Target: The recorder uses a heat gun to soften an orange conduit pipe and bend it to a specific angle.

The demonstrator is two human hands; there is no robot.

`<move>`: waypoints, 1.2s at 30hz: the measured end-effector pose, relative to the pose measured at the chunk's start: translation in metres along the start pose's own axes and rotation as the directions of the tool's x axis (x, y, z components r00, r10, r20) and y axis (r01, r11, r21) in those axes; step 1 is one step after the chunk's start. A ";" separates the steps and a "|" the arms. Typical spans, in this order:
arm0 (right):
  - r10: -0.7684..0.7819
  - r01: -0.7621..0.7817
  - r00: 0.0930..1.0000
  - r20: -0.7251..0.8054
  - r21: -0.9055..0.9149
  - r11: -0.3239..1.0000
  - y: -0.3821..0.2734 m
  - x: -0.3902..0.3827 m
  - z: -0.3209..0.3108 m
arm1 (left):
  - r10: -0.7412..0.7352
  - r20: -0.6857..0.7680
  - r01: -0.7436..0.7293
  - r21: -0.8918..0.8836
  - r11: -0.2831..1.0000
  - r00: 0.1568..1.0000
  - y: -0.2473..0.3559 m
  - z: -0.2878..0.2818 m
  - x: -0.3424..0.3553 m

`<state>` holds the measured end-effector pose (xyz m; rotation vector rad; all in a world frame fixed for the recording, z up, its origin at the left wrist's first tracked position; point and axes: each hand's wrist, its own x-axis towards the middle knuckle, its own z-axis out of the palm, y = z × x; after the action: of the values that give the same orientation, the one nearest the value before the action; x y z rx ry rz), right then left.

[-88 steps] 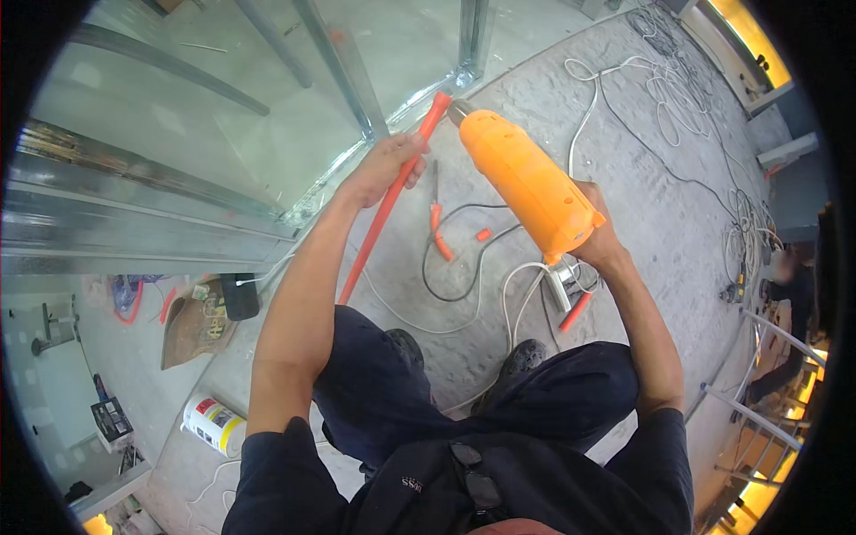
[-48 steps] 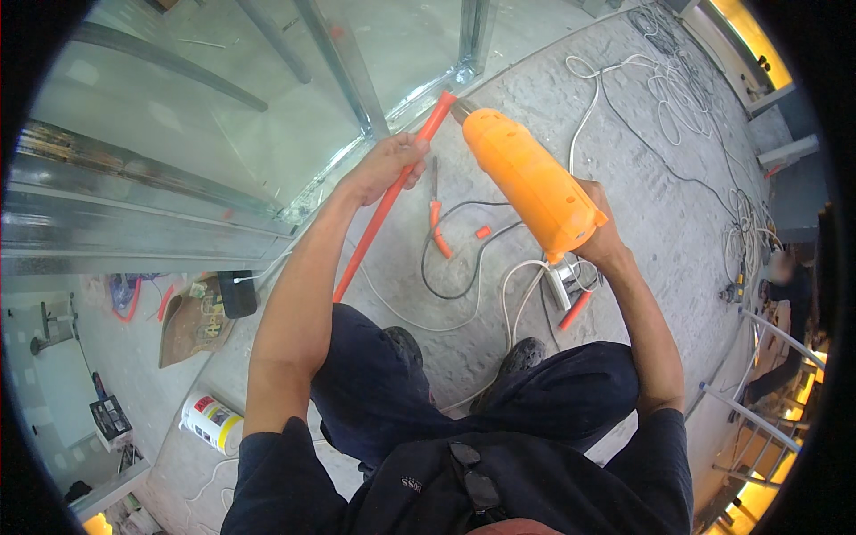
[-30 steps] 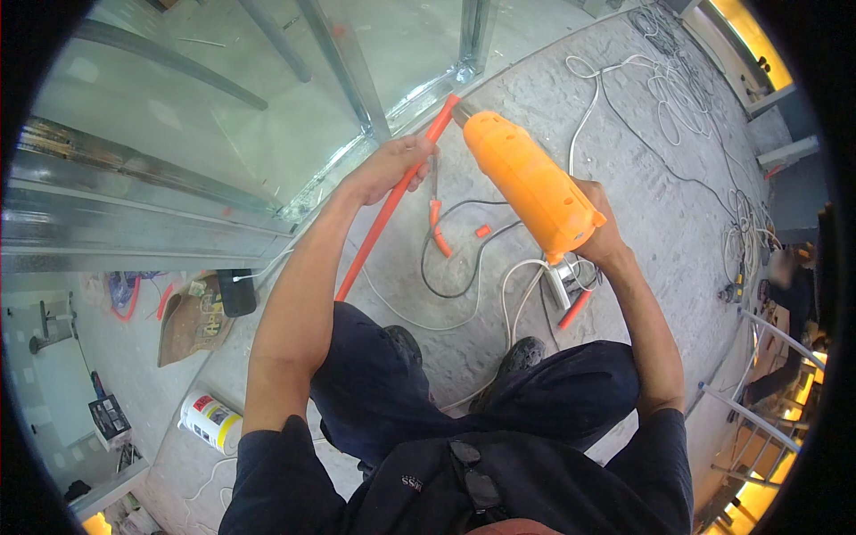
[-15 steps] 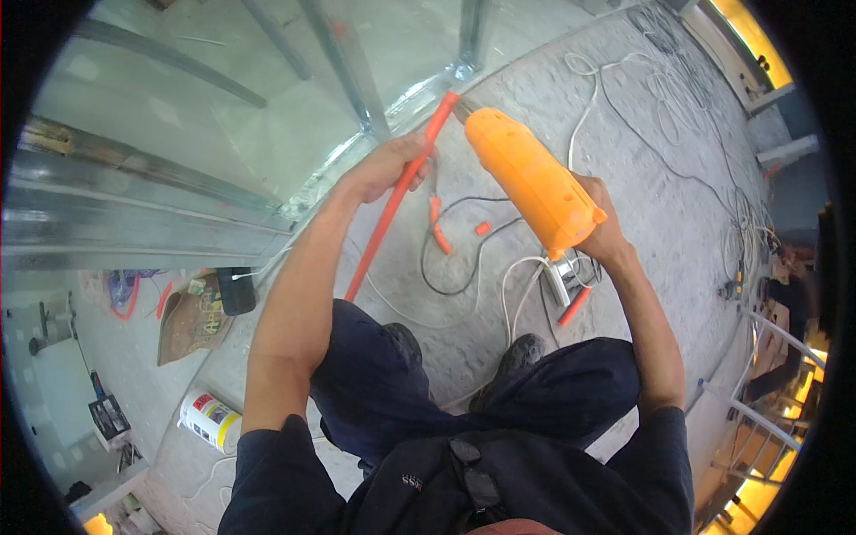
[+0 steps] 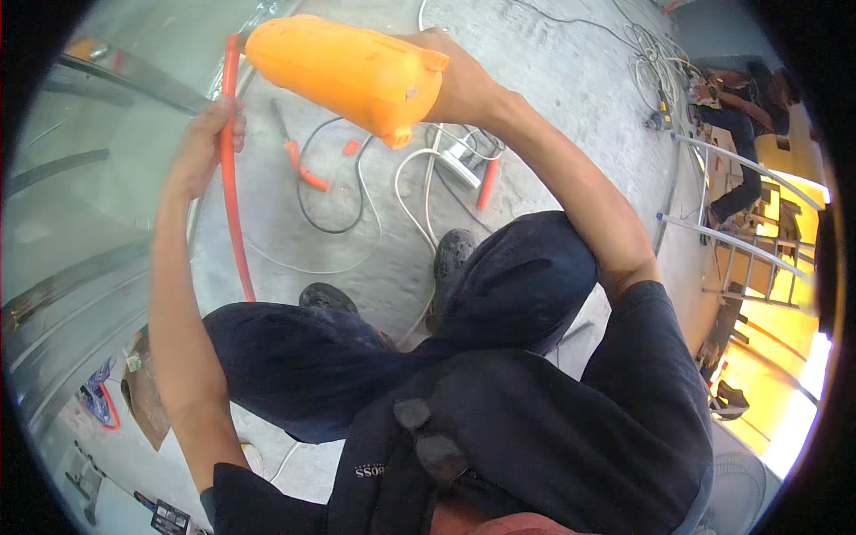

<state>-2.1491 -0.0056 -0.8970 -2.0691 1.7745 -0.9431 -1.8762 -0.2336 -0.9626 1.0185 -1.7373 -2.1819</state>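
Observation:
My left hand (image 5: 209, 143) is closed around a long orange-red plastic pipe (image 5: 231, 196), held nearly upright in the picture, its lower end by my left knee. An orange heat gun (image 5: 343, 78) is in my right hand (image 5: 453, 76), which is wrapped round its far side and partly hidden by the body. The gun's front end is close to the pipe's upper tip; whether they touch I cannot tell. Below on the floor lie a bent orange pipe piece (image 5: 308, 172), a small orange offcut (image 5: 350, 147) and a short straight orange piece (image 5: 488, 185).
A white power strip (image 5: 459, 167) and looping cables (image 5: 361, 192) lie between my feet and the gun. Metal studs (image 5: 98, 267) line the left side. At the right are a metal ladder (image 5: 749, 242) and another person (image 5: 736, 125). More coiled cable (image 5: 655, 85) lies farther back.
My view has turned, so the floor, the pipe and the heat gun appear farther left and the ladder shows more. Both hands keep their holds, the gun still by the pipe's upper end.

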 end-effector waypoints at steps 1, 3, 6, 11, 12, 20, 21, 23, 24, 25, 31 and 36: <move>-0.022 0.022 1.000 0.001 -0.010 1.000 0.002 0.000 0.002 | -0.009 -0.031 0.009 0.012 1.000 0.999 0.000 0.001 -0.002; -0.042 0.042 0.999 0.011 -0.012 0.999 0.004 -0.002 0.004 | -0.008 -0.028 0.008 0.017 1.000 1.000 -0.004 -0.002 -0.001; -0.057 0.058 0.997 0.044 -0.008 0.998 0.010 -0.005 0.006 | 0.004 0.018 -0.005 0.071 0.997 1.000 -0.001 -0.004 -0.001; 0.030 -0.041 0.995 0.091 0.111 0.993 -0.006 0.002 0.002 | 0.012 -0.007 -0.011 0.115 0.993 1.000 -0.002 -0.003 -0.001; 0.030 -0.040 0.996 0.089 0.111 0.993 -0.006 0.002 0.002 | 0.011 -0.022 -0.008 0.141 0.990 1.000 -0.003 -0.002 0.000; 0.006 -0.006 0.999 -0.039 0.010 1.000 0.003 0.003 0.014 | 0.002 -0.079 0.010 0.160 0.987 0.997 -0.016 -0.022 0.012; 0.048 -0.048 0.999 -0.018 0.027 0.999 0.011 0.001 0.014 | -0.013 -0.052 0.020 0.124 0.992 0.999 -0.017 -0.017 0.015; 0.060 -0.060 0.998 -0.022 -0.003 0.998 0.010 0.000 0.014 | -0.014 -0.003 0.014 0.095 0.995 1.000 -0.014 -0.007 0.015; 0.074 -0.075 0.997 -0.036 -0.031 0.997 0.009 -0.002 0.011 | -0.035 -0.008 0.035 0.061 0.998 0.999 -0.012 0.000 0.014; 0.091 -0.091 0.996 -0.006 -0.032 0.995 0.008 -0.002 0.009 | -0.057 -0.023 0.058 0.028 0.998 0.998 -0.009 0.002 0.013; 0.132 -0.132 0.991 0.030 -0.020 0.991 -0.005 -0.003 -0.002 | -0.052 0.041 0.049 0.078 0.996 0.998 -0.011 -0.012 0.017; 0.163 -0.162 0.986 0.043 -0.022 0.986 -0.003 0.000 0.005 | -0.063 0.010 0.063 0.026 0.998 0.998 -0.008 -0.003 0.011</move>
<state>-2.1439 -0.0058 -0.8992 -1.9055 1.9018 -0.8302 -1.8806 -0.2388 -0.9749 1.0833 -1.7655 -2.2123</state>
